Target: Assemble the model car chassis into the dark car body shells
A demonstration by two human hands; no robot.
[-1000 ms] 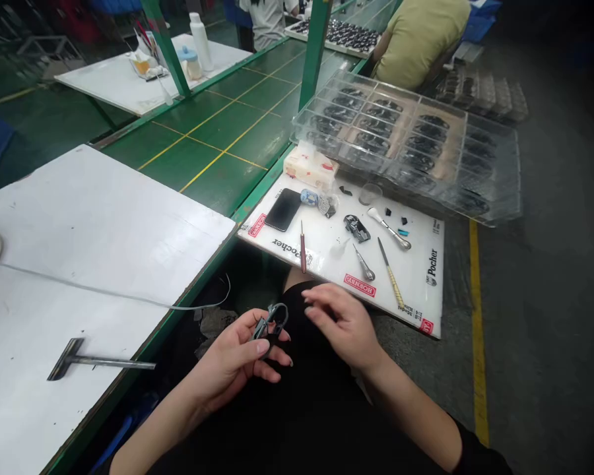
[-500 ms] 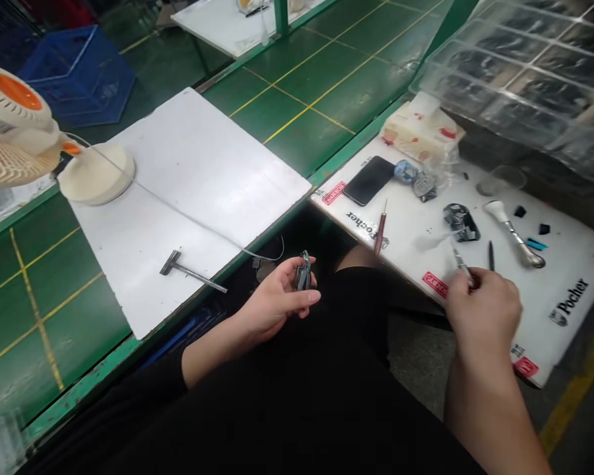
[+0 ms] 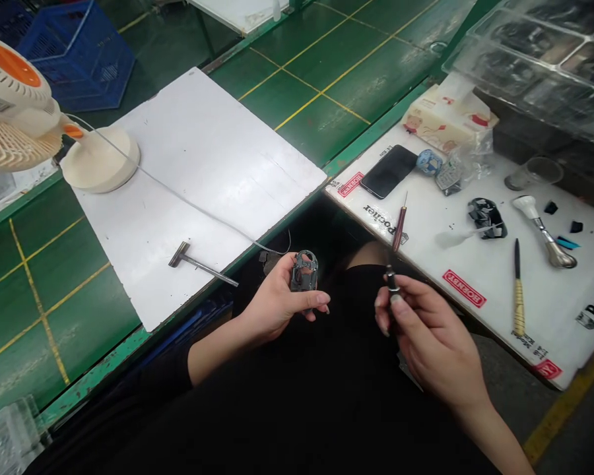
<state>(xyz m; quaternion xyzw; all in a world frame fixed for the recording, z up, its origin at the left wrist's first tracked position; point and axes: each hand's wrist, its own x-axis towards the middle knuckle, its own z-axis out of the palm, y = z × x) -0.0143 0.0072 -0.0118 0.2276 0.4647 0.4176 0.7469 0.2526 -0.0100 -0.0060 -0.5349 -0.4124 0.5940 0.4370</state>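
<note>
My left hand (image 3: 282, 297) is closed around a small dark grey plastic part (image 3: 304, 272) with a rounded opening in its upper end, held upright between thumb and fingers above my lap. To its right, my right hand (image 3: 428, 323) pinches a slim black-and-silver pen-shaped tool (image 3: 391, 280); its narrow tip points up and away from me, and the fingers hide its lower part. The tool and the part are apart. Nearest the right hand on the printed white board (image 3: 426, 264) lies a thin pointed tool with a dark red handle (image 3: 400, 227).
A yellow-handled file (image 3: 519, 297), a silver-handled brush (image 3: 544, 231), dark plastic pieces (image 3: 486, 218) and a phone (image 3: 389, 171) lie on the right board. On the left white board (image 3: 218, 171) are a T-shaped metal tool (image 3: 202, 264) and a fan base (image 3: 101, 161) with its cable.
My right hand has come from over the right board toward my lap with the pen-shaped tool, whose tip now points up. The part in my left hand has turned, showing its opening.
</note>
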